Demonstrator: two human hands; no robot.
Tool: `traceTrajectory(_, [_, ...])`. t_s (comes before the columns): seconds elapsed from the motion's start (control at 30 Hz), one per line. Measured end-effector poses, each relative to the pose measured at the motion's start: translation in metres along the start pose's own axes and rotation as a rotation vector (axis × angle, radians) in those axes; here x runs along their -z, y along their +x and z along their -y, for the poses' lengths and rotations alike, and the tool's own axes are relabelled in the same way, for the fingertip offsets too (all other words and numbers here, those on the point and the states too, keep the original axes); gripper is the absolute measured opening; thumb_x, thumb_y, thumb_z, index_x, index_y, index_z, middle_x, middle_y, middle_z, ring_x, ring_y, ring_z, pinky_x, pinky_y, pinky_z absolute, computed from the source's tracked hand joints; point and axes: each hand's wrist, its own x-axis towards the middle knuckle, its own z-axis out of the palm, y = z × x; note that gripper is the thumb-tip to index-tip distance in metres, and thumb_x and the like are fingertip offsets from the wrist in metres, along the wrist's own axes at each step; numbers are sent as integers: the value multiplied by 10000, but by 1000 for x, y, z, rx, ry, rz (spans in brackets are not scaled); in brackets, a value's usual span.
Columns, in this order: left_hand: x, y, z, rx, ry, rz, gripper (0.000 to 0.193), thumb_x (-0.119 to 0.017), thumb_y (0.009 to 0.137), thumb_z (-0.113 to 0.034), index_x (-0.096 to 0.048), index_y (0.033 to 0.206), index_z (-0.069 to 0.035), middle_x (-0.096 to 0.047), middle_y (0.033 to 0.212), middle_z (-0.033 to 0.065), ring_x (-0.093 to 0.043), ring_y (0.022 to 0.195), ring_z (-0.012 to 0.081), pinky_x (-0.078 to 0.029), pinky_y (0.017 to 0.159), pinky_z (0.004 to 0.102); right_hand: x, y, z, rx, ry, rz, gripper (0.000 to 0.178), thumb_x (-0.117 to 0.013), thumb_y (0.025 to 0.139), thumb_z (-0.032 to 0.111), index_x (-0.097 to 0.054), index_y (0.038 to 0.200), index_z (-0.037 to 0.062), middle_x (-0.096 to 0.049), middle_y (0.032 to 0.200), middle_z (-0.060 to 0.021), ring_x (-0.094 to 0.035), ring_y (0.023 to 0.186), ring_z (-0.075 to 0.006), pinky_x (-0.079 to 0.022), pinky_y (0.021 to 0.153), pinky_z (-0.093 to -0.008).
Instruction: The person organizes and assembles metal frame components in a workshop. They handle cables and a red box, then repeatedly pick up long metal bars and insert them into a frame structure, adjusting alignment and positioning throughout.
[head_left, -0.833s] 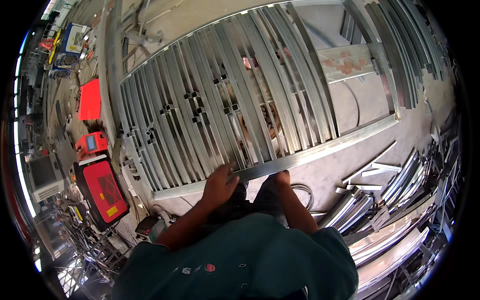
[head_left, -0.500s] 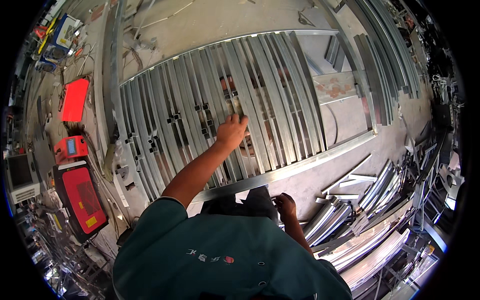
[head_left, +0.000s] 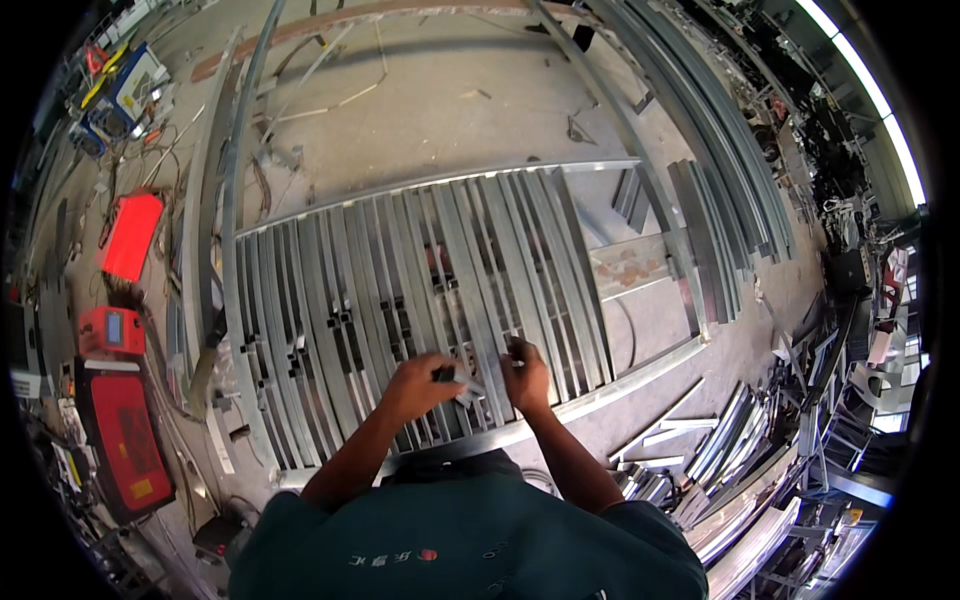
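A row of long galvanised metal bars (head_left: 455,215) lies side by side in a metal frame (head_left: 645,378) before me. Short dark-ended tube pieces (head_left: 341,319) sit in some gaps between the bars. My left hand (head_left: 410,390) is closed over the near part of the row, gripping a short metal tube piece (head_left: 468,384) with a dark open end. To its right, my right hand (head_left: 528,382) is closed above the bars, fingers curled inward. Something small and dark shows at its fingertips, too unclear to name.
At left stand a red box with a screen (head_left: 114,331), a red-and-black case (head_left: 128,430) and a red panel (head_left: 133,237), with cables on the floor. Long steel profiles (head_left: 700,150) lie at far right. Metal offcuts (head_left: 715,440) are heaped at near right.
My right hand has come up from beside my body to over the bars. My left hand has drawn nearer and now grips a tube piece. The view has tilted, showing more floor beyond the frame.
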Motion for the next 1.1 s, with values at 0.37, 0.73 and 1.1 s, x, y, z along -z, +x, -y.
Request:
traceTrajectory(0.37, [-37, -164, 49, 491, -846, 200, 420, -788, 714, -188, -683, 1072, 7, -689, 1047, 99, -617, 1052, 198, -447, 971, 344, -108, 170, 26, 711, -733, 508, 485, -752, 808, 316, -595, 1241, 164, -551, 1170, -105, -561, 1133, -341, -540, 882, -442])
traceTrajectory(0.73, [-73, -138, 14, 470, -1124, -86, 445, -620, 957, -209, -469, 1313, 10, -645, 1103, 138, -640, 992, 230, -513, 891, 360, -24, 172, 112, 823, -487, 433, 288, -695, 854, 183, -658, 1137, 143, -621, 1022, -88, -624, 972, -317, -531, 829, -415])
traceTrajectory(1.1, [-56, -91, 25, 84, -1330, -60, 1056, -814, 737, -515, -259, 1512, -61, -490, 1368, 151, -534, 1221, 271, -436, 1014, 377, 17, 35, 188, 600, -79, 1312, 497, -800, 762, 286, -638, 1175, 61, -625, 1093, -165, -618, 1052, -368, -495, 928, -442])
